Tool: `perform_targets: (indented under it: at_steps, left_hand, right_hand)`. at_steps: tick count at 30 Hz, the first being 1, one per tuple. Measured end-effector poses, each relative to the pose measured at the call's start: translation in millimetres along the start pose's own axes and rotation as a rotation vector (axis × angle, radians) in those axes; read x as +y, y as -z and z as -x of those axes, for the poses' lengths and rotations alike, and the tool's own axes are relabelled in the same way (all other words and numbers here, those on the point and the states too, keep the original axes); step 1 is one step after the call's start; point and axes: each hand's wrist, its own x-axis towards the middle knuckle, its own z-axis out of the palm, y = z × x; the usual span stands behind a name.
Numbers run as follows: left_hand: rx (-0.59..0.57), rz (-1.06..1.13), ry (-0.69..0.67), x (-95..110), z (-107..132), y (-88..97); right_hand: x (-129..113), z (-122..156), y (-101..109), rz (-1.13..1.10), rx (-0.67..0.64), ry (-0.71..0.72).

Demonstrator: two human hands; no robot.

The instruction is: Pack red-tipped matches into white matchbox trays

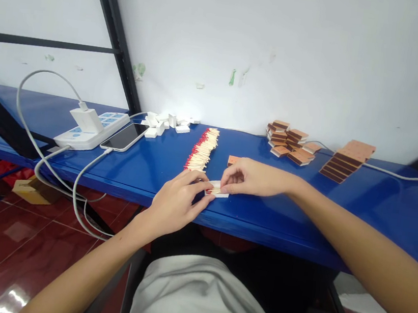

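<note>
A small white matchbox tray [221, 195] lies near the front edge of the blue table. My left hand [176, 198] grips its left end between thumb and fingers. Red-tipped matches [214, 190] lie inside the tray. My right hand [248, 176] is closed over the right part, its fingertips pinched at the matches' pale ends; the fingers partly hide what they hold. Just behind my right hand sits an orange matchbox sleeve [232, 160], partly covered. A long heap of loose matches [202, 150] stretches away behind my left hand, with red heads to the left.
White empty trays [167, 121] are heaped at the back. Brown-and-orange matchbox sleeves [291, 142] lie piled at back right, beside a neat stack of sleeves [348, 159]. On the left are a phone [124, 136], a power strip [92, 131] and white cables [76, 188] hanging over the edge.
</note>
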Motion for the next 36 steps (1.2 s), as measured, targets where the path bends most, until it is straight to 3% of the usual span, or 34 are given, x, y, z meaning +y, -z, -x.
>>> perform_targets:
  at_steps: [10,14,20,29,36]
  left_hand:
    - [-0.030,-0.005,0.005,-1,0,1.7]
    - [-0.032,0.000,-0.006,0,-1,2.9]
    - [-0.033,0.017,-0.004,0,-1,3.1]
    - [-0.058,0.065,-0.022,1,-2,5.8]
    - [-0.043,0.071,-0.035,1,0,4.9]
  right_hand:
    - [2,0,5,-0.030,-0.067,-0.048]
    - [3,-2,0,-0.023,0.000,-0.042]
    - [-3,-2,-10,0.163,0.124,0.037]
    - [-7,-2,-18,0.180,0.090,0.123]
    - [-2,-1,-15,0.161,0.067,0.102]
